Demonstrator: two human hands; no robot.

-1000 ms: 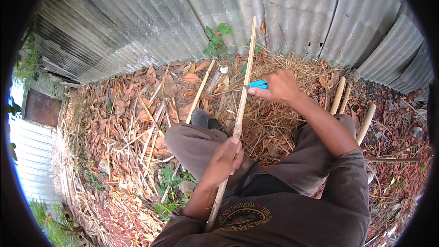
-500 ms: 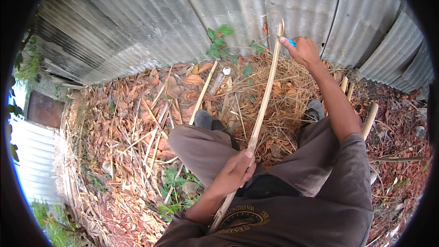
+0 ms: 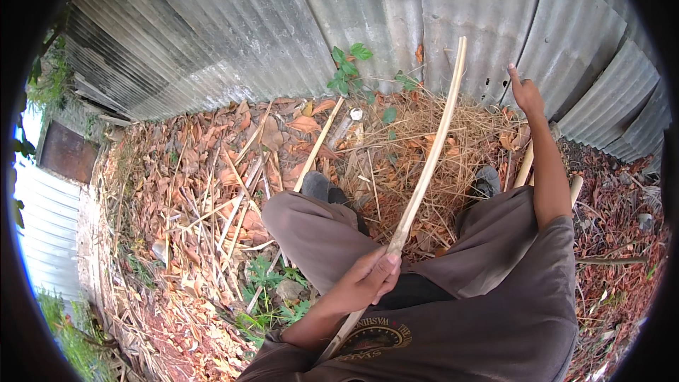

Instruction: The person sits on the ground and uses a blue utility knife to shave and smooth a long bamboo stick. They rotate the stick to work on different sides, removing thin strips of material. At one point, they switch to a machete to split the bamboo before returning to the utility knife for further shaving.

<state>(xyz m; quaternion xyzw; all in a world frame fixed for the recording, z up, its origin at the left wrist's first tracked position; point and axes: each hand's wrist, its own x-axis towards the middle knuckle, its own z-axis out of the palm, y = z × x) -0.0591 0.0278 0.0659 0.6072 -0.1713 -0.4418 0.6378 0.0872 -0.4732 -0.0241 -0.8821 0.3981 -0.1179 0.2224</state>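
I sit on the ground with my knees apart. My left hand (image 3: 368, 279) grips the lower part of a long pale peeled stick (image 3: 424, 184). The stick slants up and away between my legs, and its tip reaches the corrugated metal wall (image 3: 269, 21). My right hand (image 3: 527, 92) is stretched out and raised to the right of the stick's tip, apart from it and close to the wall. Its fingers look curled, and what it holds, if anything, is hidden.
Dry leaves and straw (image 3: 396, 141) cover the ground. Another pale stick (image 3: 318, 145) lies to the left of my shoe (image 3: 315, 184), and cut stick pieces (image 3: 523, 166) lie by my right knee. A small green plant (image 3: 350, 67) grows at the wall's foot.
My right hand has swept up along the stick and away to the right of its tip; the blue thing seen in it earlier no longer shows. The left hand keeps its grip.
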